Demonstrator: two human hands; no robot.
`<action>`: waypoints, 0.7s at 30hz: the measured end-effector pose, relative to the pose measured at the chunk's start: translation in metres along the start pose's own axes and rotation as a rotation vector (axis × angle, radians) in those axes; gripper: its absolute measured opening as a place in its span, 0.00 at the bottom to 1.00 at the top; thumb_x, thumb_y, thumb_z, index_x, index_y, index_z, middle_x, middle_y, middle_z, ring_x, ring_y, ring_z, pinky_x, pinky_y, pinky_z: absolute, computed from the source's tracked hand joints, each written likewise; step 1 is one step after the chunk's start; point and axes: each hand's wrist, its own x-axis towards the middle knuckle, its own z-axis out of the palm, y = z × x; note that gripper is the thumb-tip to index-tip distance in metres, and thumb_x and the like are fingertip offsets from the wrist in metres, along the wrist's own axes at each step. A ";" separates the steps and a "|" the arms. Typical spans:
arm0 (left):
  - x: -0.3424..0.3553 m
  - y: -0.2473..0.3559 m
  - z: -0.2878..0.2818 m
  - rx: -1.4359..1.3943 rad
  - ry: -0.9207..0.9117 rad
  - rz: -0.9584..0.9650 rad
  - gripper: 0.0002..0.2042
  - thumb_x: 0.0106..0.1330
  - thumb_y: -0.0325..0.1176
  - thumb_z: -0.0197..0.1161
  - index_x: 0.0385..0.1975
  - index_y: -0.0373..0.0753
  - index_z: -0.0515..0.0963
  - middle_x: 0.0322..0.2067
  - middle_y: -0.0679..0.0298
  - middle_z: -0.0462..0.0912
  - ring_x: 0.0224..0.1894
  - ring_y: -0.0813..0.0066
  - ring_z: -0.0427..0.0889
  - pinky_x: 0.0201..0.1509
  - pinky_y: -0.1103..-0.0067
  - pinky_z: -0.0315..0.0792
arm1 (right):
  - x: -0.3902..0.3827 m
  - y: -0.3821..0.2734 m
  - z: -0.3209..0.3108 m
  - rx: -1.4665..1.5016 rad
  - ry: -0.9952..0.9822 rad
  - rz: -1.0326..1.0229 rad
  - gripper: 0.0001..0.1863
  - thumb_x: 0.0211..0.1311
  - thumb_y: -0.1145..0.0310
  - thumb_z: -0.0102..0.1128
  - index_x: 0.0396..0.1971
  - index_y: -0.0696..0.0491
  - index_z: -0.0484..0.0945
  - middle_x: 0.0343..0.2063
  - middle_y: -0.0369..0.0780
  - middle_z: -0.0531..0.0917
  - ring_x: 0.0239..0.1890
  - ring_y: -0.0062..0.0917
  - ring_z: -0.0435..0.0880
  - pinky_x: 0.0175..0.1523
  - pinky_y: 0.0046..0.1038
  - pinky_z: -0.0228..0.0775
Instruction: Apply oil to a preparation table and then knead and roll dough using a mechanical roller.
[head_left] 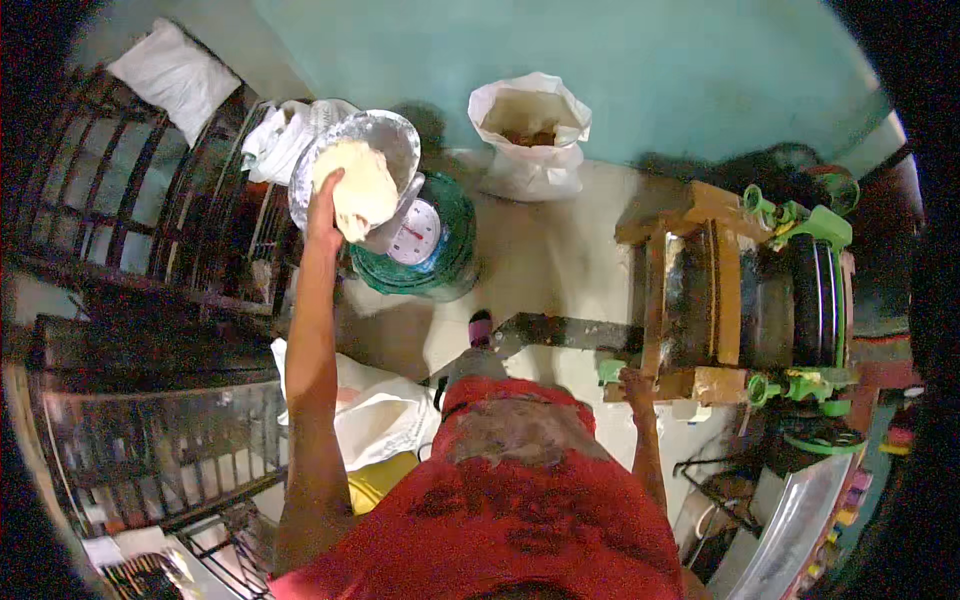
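Note:
My left hand (324, 215) reaches far out and grips a pale lump of dough (360, 180). The dough is over the shiny metal pan (404, 150) of a weighing scale; whether it touches the pan is hard to tell. The scale's round white dial (416, 232) has a red pointer, and a green drum (458, 225) stands beneath it. Lower on the right, my right hand (638, 385) is at the near corner of a roller machine's wooden frame (700, 386), beside a green part (609, 372). Its fingers are small and unclear.
An open white sack (535, 180) with brownish contents stands by the teal wall (620, 60). Dark metal racks (110, 190) line the left. A white bag (395, 425) lies near my left side. Dark rollers (815, 300) fill the machine on the right.

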 end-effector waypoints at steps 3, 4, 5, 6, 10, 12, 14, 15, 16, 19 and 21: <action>0.106 0.023 -0.076 0.061 0.056 -0.007 0.25 0.61 0.43 0.65 0.54 0.34 0.73 0.44 0.55 0.83 0.40 0.61 0.85 0.42 0.66 0.81 | -0.009 -0.007 0.031 0.126 0.044 0.018 0.26 0.62 0.46 0.59 0.54 0.46 0.75 0.43 0.34 0.81 0.36 0.23 0.80 0.36 0.26 0.71; 0.146 0.019 -0.091 0.035 0.069 0.005 0.24 0.58 0.39 0.68 0.52 0.33 0.74 0.41 0.55 0.83 0.36 0.62 0.86 0.36 0.68 0.82 | -0.009 0.004 0.040 0.167 0.102 0.068 0.27 0.61 0.45 0.58 0.54 0.46 0.74 0.42 0.34 0.81 0.35 0.23 0.80 0.36 0.27 0.71; 0.167 -0.001 -0.087 0.088 0.123 -0.054 0.25 0.57 0.38 0.69 0.51 0.30 0.73 0.40 0.55 0.84 0.37 0.61 0.86 0.39 0.66 0.83 | -0.023 0.011 0.041 0.159 0.079 0.131 0.26 0.63 0.45 0.55 0.54 0.48 0.75 0.41 0.34 0.82 0.35 0.23 0.80 0.36 0.26 0.71; 0.189 -0.019 -0.079 0.138 0.096 -0.118 0.24 0.57 0.39 0.69 0.50 0.31 0.75 0.39 0.56 0.84 0.36 0.63 0.86 0.35 0.67 0.82 | -0.041 0.020 0.045 0.160 0.167 0.196 0.25 0.64 0.47 0.54 0.53 0.48 0.75 0.41 0.35 0.83 0.35 0.24 0.81 0.37 0.27 0.72; 0.215 -0.049 -0.155 0.336 0.167 -0.261 0.21 0.56 0.44 0.70 0.44 0.37 0.79 0.36 0.61 0.84 0.28 0.71 0.83 0.23 0.72 0.75 | -0.086 0.046 0.087 0.138 0.265 0.507 0.18 0.63 0.54 0.58 0.49 0.46 0.77 0.37 0.35 0.84 0.29 0.22 0.81 0.28 0.24 0.70; 0.222 -0.069 -0.131 0.478 0.247 -0.236 0.21 0.55 0.46 0.70 0.42 0.38 0.80 0.34 0.64 0.83 0.26 0.74 0.81 0.23 0.73 0.73 | -0.125 0.067 0.088 0.152 0.272 0.653 0.22 0.58 0.49 0.62 0.49 0.44 0.77 0.37 0.36 0.83 0.31 0.26 0.82 0.33 0.33 0.73; 0.214 -0.072 -0.156 0.477 0.320 -0.123 0.25 0.52 0.50 0.71 0.42 0.36 0.80 0.32 0.66 0.80 0.27 0.77 0.77 0.27 0.75 0.72 | -0.140 0.101 0.088 0.140 0.233 0.704 0.25 0.55 0.46 0.64 0.49 0.44 0.76 0.38 0.37 0.83 0.32 0.30 0.82 0.36 0.37 0.73; 0.220 -0.084 -0.139 0.558 0.278 -0.153 0.30 0.52 0.51 0.72 0.47 0.33 0.78 0.38 0.60 0.81 0.35 0.71 0.80 0.35 0.72 0.75 | -0.165 0.118 0.085 0.160 0.270 0.772 0.26 0.55 0.46 0.64 0.50 0.44 0.76 0.39 0.37 0.83 0.32 0.31 0.82 0.36 0.36 0.74; 0.219 -0.091 -0.135 0.542 0.292 -0.180 0.33 0.51 0.52 0.72 0.50 0.31 0.76 0.43 0.57 0.80 0.40 0.67 0.80 0.40 0.70 0.75 | -0.175 0.117 0.077 0.227 0.165 0.613 0.27 0.55 0.45 0.63 0.50 0.44 0.76 0.39 0.37 0.83 0.32 0.31 0.82 0.35 0.36 0.74; 0.228 -0.059 -0.163 0.614 0.405 -0.100 0.38 0.52 0.54 0.73 0.55 0.29 0.72 0.51 0.52 0.78 0.49 0.61 0.79 0.50 0.68 0.74 | -0.109 0.113 0.075 0.050 0.106 0.602 0.24 0.59 0.45 0.57 0.49 0.45 0.77 0.37 0.36 0.83 0.30 0.27 0.82 0.31 0.33 0.74; 0.225 -0.078 -0.153 0.667 0.454 -0.083 0.40 0.52 0.54 0.72 0.58 0.29 0.70 0.55 0.50 0.76 0.53 0.58 0.77 0.55 0.67 0.72 | -0.083 0.096 0.059 0.199 0.227 0.601 0.18 0.65 0.52 0.52 0.48 0.46 0.78 0.36 0.34 0.83 0.30 0.22 0.81 0.29 0.27 0.73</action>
